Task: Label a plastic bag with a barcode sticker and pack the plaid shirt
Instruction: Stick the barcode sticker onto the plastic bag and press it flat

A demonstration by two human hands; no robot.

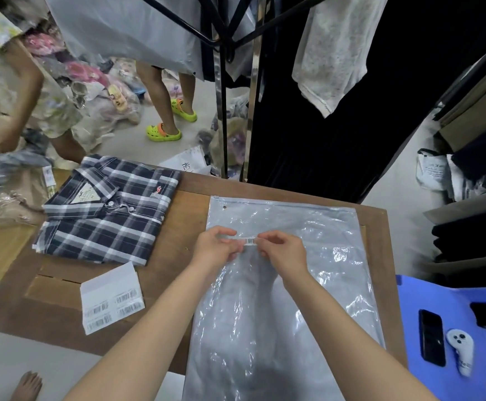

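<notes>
A clear plastic bag [308,285] lies flat on the right half of the wooden table [184,221], its zip edge at the far end. Just above its upper middle, my left hand [217,246] and my right hand [282,250] pinch the two ends of a small white barcode sticker [249,240], stretched between the fingertips. The folded navy and white plaid shirt [108,209] rests on the table's far left, collar up, apart from the bag. A sheet of barcode stickers [110,298] lies near the table's front left.
A blue plastic stool [450,337] at the right carries a black phone [432,337] and a white controller [461,351]. Two people stand beyond the table among bagged clothes on the floor. A metal rack [221,111] with hanging garments rises behind the table. A bare foot [29,386] shows bottom left.
</notes>
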